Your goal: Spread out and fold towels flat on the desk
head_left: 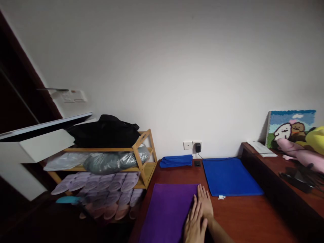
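Observation:
A purple cloth (pixel 167 209) lies flat on the reddish-brown wooden tabletop. My left hand (pixel 194 221) rests palm down along its right edge, fingers stretched out and thumb to the right. Just beyond it, my right hand (pixel 205 201) is laid flat by the cloth's upper right corner, fingers extended. The two hands overlap or nearly touch, and neither holds anything. To the right of them a blue cloth (pixel 231 177) is spread flat, with a small white label at its near edge. A folded blue cloth (pixel 176 161) sits at the back of the table.
A wooden rack (pixel 143 162) stands on the left with a black bag (pixel 106 131) and rows of lilac slippers (pixel 103 181). A black plug (pixel 197 147) with a cable is in the wall. On the right, a raised surface holds a picture (pixel 291 126) and plush toys (pixel 301 155).

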`<state>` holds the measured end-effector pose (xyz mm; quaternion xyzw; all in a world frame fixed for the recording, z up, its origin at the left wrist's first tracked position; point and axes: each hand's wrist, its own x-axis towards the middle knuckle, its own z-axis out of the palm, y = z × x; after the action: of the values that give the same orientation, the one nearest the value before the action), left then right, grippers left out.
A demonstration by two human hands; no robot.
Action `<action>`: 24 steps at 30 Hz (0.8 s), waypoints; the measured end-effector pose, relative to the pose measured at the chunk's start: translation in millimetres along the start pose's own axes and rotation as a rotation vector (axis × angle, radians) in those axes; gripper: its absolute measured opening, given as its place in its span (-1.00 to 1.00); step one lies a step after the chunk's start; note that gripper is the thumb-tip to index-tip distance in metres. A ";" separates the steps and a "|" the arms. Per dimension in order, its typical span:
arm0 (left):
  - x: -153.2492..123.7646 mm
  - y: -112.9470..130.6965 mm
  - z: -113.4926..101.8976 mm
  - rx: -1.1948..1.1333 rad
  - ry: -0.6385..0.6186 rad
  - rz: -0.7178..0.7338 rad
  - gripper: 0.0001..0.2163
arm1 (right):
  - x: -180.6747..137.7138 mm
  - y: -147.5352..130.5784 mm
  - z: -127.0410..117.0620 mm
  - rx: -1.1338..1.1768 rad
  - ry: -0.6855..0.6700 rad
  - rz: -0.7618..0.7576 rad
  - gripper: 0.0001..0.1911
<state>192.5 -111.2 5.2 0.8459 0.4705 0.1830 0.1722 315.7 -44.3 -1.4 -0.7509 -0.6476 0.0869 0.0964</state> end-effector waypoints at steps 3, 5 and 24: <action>-20.4 -51.5 -28.9 0.157 -0.021 -0.144 -0.44 | 0.2 -2.6 -0.2 0.018 0.005 0.039 -0.29; -39.0 -92.0 -50.8 0.271 0.015 -0.247 -0.41 | 0.1 -3.4 1.5 0.037 0.019 0.042 -0.27; -81.4 -142.1 -76.6 0.455 0.136 -0.338 -0.31 | -111.9 -14.4 15.5 0.033 0.088 0.030 -0.28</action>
<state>12.3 -101.2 -5.7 0.7583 0.6440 0.0975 -0.0260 281.6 -152.5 -12.0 -0.7618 -0.6300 0.0661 0.1359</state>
